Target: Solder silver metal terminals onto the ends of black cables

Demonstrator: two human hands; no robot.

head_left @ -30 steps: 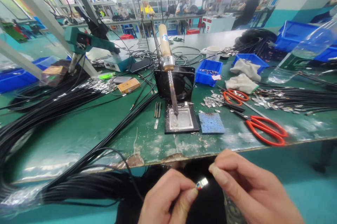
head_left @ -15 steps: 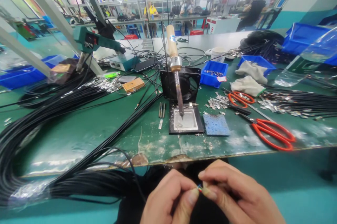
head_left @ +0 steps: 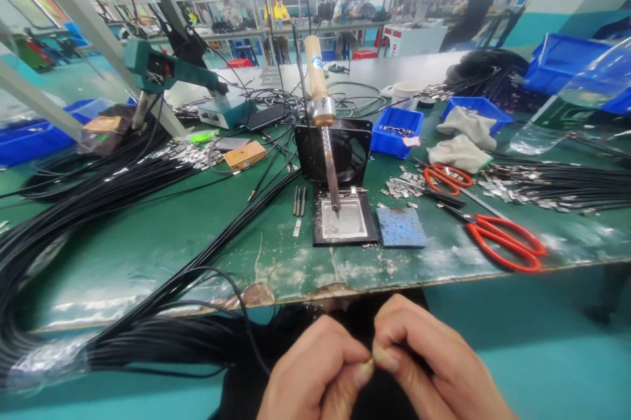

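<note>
Lower centre: left hand (head_left: 308, 374) and right hand (head_left: 434, 357) met, fingers pinched closed; anything between was hidden. Black cables (head_left: 162, 340) lay lower left, near the left hand. Step looked like fine fingertip work; next move called for steady, light pressure.

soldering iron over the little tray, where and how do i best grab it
Best by the wooden handle, from the right side: it points up, and a thin dark rod and cables run close on its left. The metal shaft slants down to the tray and may be hot.
</note>
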